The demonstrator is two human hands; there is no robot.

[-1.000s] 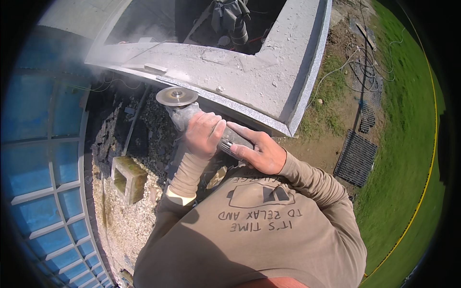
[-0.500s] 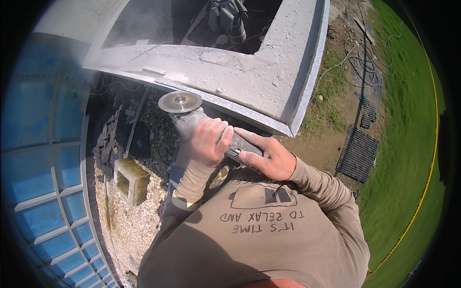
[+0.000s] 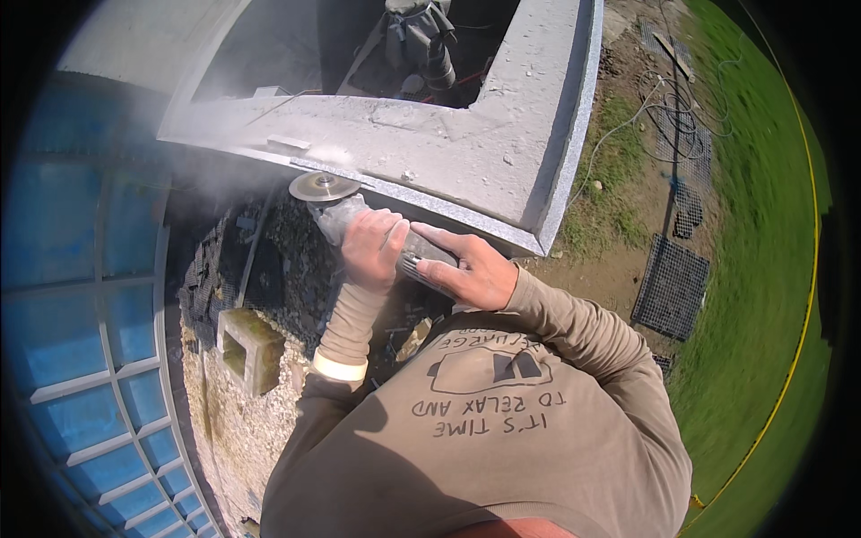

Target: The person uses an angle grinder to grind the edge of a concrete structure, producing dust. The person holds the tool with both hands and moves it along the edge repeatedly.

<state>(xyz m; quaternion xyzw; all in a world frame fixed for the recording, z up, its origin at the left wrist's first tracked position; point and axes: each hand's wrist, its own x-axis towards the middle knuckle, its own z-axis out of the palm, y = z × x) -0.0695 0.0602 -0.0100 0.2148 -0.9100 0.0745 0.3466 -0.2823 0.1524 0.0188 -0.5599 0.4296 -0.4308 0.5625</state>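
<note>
A dust-coated angle grinder [image 3: 334,221] is held out in front of me in both hands. My left hand [image 3: 371,244] is wrapped around its front part, behind the disc. Farther back, my right hand [image 3: 473,269] grips the grinder's body. The round cutting disc [image 3: 324,187] is at the speckled grey stone edging [image 3: 439,208] of a pale slab; whether it touches cannot be made out. Pale dust [image 3: 211,161] billows leftward from there. White powder and a thin loose strip [image 3: 289,143] lie on the slab just beyond the disc.
The slab [image 3: 529,125] surrounds a dark opening holding a wrapped pipe [image 3: 437,63]. Blue panes in a pale frame [image 3: 63,296] stand at left. A hollow concrete block [image 3: 253,350] sits on gravel. Rightward are black plastic grids [image 3: 671,287], cables [image 3: 686,134], grass and yellow tape [image 3: 782,394].
Both hands and the grinder have moved slightly left and away from me, bringing the disc closer to the slab's edge. The dust cloud at left has thickened.
</note>
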